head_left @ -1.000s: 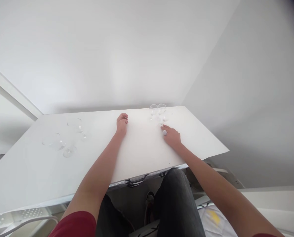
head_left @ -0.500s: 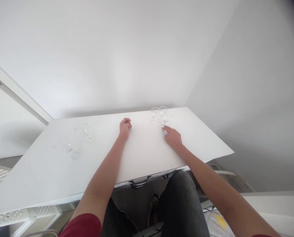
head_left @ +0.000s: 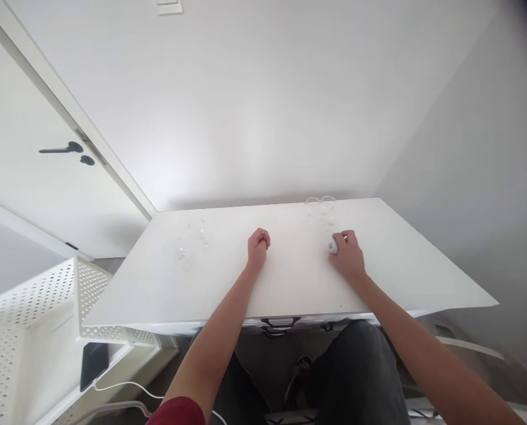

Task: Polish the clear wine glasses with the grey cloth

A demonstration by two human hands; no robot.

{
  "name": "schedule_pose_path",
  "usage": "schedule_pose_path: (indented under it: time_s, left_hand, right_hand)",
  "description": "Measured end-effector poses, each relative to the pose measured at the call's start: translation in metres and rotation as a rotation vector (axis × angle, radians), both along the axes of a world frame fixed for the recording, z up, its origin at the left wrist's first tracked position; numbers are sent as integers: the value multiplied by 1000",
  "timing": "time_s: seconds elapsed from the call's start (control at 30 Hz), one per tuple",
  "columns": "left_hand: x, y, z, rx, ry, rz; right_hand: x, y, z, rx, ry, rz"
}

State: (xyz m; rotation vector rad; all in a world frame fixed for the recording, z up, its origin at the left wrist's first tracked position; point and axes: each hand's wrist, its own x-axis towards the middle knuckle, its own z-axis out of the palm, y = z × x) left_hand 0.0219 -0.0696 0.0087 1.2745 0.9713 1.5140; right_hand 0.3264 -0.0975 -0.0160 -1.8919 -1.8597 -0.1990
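Note:
My right hand [head_left: 348,255] is over the right half of the white tabletop [head_left: 298,283], its fingers curled around a small whitish round object [head_left: 333,247]. What kind of object it is I cannot make out. Just beyond that hand stands a group of clear glasses [head_left: 327,206], faint against the white, their rims near the back edge. My left hand [head_left: 258,243] rests near the middle of the table in a loose fist, with nothing visible in it. Farther left is a second group of clear glasses [head_left: 181,251], hard to see.
A white wall rises behind the table, and a door with a black handle [head_left: 68,147] is at the left. White perforated shelving [head_left: 95,283] stands by the table's left edge, with a dark flat device [head_left: 94,363] and a white cable [head_left: 130,383]. Drawer handles [head_left: 281,323] show at the front.
The view has swung left, bringing the door handle and shelving in. My right fingers, stretched out beside the small whitish object before, now close around it. My left fingers are curled tighter.

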Motion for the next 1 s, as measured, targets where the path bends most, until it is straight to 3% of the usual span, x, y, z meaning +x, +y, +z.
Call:
schedule_pose_path:
  time_s: [0.1,0.23,0.33,0.4,0.57,0.7,0.83,0.93,1.0]
  left_hand:
    - [-27,-42,14,84,-105,312]
    - [-78,-88,24,158,-280,722]
    - [-118,-102,20,48,-338,847]
    - [-140,-101,16,-90,-392,832]
    - [-171,-80,12,-342,-460,584]
    - [-181,-71,15,-312,-510,482]
    - [-186,-76,16,-251,-557,483]
    - [-174,-88,18,-196,-542,492]
    - [-153,-95,22,-149,-492,439]
  right_hand:
    - [3,1,-4,110,28,13]
    - [7,2,-10,59,197,-36]
    - [6,3,-10,8,244,-48]
    - [5,2,-9,-10,247,-64]
    - [5,-4,-1,-2,307,-29]
    - [6,-10,6,-25,493,100]
    - [7,-11,14,-4,725,180]
    - [5,-9,18,-38,979,186]
    - [-2,-5,18,-58,1193,201]
